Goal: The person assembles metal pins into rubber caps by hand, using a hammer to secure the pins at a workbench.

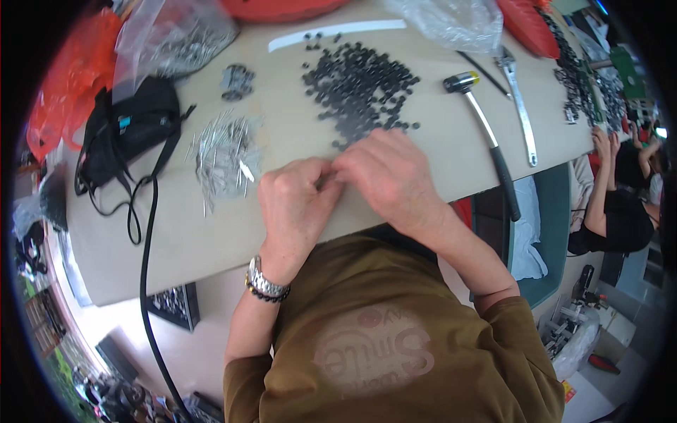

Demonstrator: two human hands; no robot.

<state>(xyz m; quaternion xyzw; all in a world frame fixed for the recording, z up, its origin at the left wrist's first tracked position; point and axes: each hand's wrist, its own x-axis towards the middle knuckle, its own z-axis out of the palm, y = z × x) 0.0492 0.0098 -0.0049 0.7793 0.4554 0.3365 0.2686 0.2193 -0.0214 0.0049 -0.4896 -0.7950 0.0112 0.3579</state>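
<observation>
My left hand (293, 201) and my right hand (395, 176) meet above the near part of the pale table (282, 134). Both have their fingers pinched together, fingertips touching. Whatever sits between them is hidden by the fingers. Just beyond my right hand spreads a heap of small round black pieces (360, 81). Left of my left hand lies a loose pile of thin metal pins (222, 151). A small cluster of grey metal parts (238, 82) rests behind the pins.
A mallet (493, 141) with a black grip and an adjustable wrench (518, 106) lie at right. At left are a black bag (130, 127) with a strap and a plastic bag of metal parts (187, 49). A green bin (553, 233) stands below the right edge. Another person (613, 218) works at far right.
</observation>
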